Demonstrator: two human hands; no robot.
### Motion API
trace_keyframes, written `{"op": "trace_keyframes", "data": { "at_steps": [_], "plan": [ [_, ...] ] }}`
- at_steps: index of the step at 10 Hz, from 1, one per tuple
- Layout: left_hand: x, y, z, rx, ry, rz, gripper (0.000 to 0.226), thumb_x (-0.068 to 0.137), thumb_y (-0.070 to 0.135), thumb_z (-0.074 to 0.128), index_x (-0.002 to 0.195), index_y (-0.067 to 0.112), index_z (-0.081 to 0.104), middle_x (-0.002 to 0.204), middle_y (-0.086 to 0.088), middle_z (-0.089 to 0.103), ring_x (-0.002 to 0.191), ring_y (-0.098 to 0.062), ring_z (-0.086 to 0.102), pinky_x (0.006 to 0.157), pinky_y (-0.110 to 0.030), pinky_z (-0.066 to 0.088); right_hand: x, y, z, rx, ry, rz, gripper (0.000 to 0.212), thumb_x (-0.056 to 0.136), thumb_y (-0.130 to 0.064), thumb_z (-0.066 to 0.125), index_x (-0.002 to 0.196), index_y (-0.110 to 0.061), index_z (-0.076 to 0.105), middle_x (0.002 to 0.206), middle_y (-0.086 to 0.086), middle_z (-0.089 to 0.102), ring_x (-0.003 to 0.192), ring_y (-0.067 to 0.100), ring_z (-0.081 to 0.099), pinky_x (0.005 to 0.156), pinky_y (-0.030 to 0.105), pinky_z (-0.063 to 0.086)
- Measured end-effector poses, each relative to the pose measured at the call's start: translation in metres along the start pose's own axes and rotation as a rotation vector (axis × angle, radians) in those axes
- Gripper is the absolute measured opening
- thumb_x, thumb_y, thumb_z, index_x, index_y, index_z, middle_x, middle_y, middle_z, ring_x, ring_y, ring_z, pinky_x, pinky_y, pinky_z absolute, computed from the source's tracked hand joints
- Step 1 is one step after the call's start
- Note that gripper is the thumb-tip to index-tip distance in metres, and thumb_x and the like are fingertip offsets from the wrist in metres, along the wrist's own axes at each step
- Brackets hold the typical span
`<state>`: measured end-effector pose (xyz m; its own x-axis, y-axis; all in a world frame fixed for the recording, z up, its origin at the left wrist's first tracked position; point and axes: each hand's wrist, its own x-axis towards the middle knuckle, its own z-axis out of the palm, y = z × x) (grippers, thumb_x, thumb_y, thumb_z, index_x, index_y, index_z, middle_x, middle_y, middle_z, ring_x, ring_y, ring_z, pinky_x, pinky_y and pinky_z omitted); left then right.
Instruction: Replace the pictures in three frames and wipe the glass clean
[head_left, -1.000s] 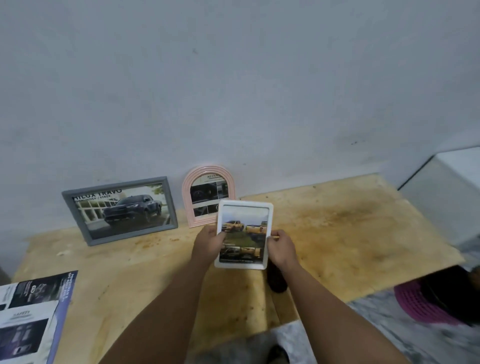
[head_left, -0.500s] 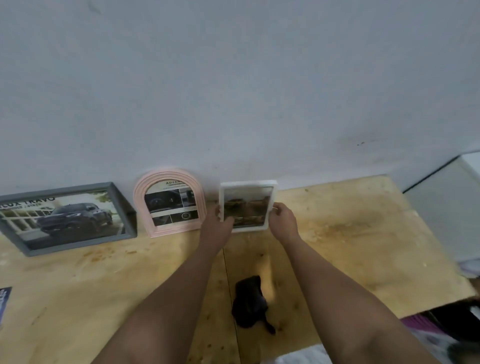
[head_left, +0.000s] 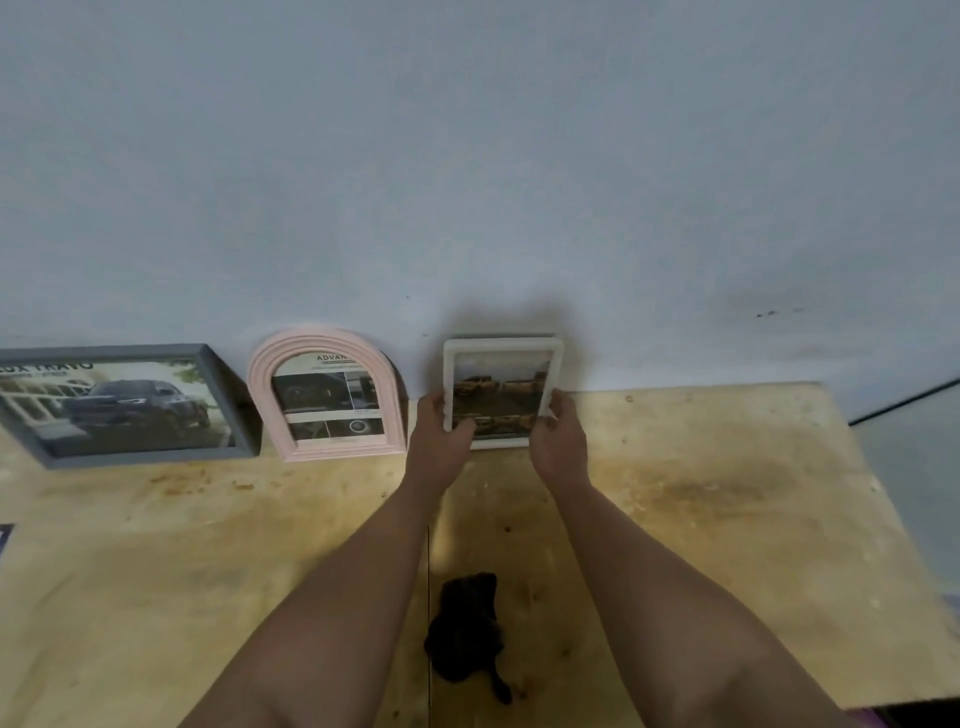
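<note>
frames: 3 — grey (head_left: 124, 405), pink arch (head_left: 327, 395), white (head_left: 501, 387) | black cloth (head_left: 467, 634): 1 | hands: 2 — left hand (head_left: 441, 436), right hand (head_left: 558, 436)

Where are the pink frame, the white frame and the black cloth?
pink frame (head_left: 262, 387): head view, left side of its arch.
white frame (head_left: 503, 344): head view, top edge.
black cloth (head_left: 465, 631): head view, middle of the bundle.

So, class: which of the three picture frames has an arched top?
The pink frame, standing in the middle against the wall. The grey frame and the held white frame are rectangular.
</note>
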<state>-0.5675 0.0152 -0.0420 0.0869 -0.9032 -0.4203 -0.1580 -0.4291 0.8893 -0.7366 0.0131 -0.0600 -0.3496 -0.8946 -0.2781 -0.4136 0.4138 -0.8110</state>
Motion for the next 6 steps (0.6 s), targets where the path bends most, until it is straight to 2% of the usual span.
{"op": "trace_keyframes", "data": {
  "at_steps": [1,2,3,4,5,6],
  "plan": [
    [0.005,0.0,0.001,0.018,-0.025,0.01,0.076,0.086,0.029,0.066,0.153,0.021,0.031,0.143,0.0,0.052,0.125,-0.018,0.053,0.106,-0.037,0.046,0.0,-0.005,0.0,-0.012,-0.077,-0.004,0.056,0.099,-0.016,0.048,0.153,-0.023,0.033,0.133,0.005,0.06,0.116,0.029,0.061,0.096,0.043,0.052],
    [-0.004,0.0,-0.007,0.098,-0.056,0.062,0.066,0.094,0.017,0.065,0.152,0.024,0.033,0.131,0.004,0.052,0.117,-0.015,0.053,0.097,-0.032,0.046,-0.007,-0.007,0.005,-0.053,-0.072,0.016,0.061,0.102,-0.019,0.049,0.157,-0.02,0.023,0.14,0.008,0.056,0.124,0.032,0.057,0.1,0.044,0.05],
    [-0.031,-0.01,-0.024,0.153,-0.1,0.141,0.057,0.095,0.019,0.064,0.144,0.036,0.041,0.132,0.012,0.052,0.118,-0.014,0.057,0.099,-0.035,0.048,-0.037,-0.001,0.013,-0.039,-0.012,0.027,0.068,0.1,-0.019,0.055,0.159,-0.018,0.022,0.152,0.009,0.046,0.137,0.03,0.047,0.111,0.046,0.042],
    [-0.073,-0.035,-0.062,0.192,-0.186,0.038,0.062,0.097,0.024,0.062,0.153,0.034,0.037,0.139,0.016,0.043,0.111,-0.005,0.058,0.089,-0.021,0.051,-0.092,0.017,0.02,-0.077,0.033,-0.033,0.059,0.097,-0.014,0.06,0.152,-0.017,0.039,0.149,0.007,0.049,0.136,0.025,0.047,0.112,0.042,0.042],
    [-0.14,-0.086,-0.116,0.26,-0.312,-0.037,0.041,0.096,0.026,0.063,0.136,0.035,0.053,0.139,0.015,0.053,0.102,-0.001,0.06,0.075,-0.013,0.051,-0.166,0.019,0.024,0.009,0.026,-0.045,0.039,0.101,-0.016,0.059,0.137,-0.029,0.054,0.135,-0.009,0.058,0.125,0.011,0.055,0.107,0.033,0.047],
    [-0.197,-0.12,-0.19,0.337,-0.527,-0.116,0.039,0.079,0.048,0.06,0.116,0.038,0.056,0.128,0.008,0.065,0.103,-0.006,0.066,0.097,-0.029,0.055,-0.242,0.011,0.029,0.181,0.101,0.011,0.021,0.101,-0.013,0.058,0.111,-0.03,0.064,0.11,-0.019,0.065,0.108,0.007,0.062,0.085,0.008,0.049]
  ]
}}
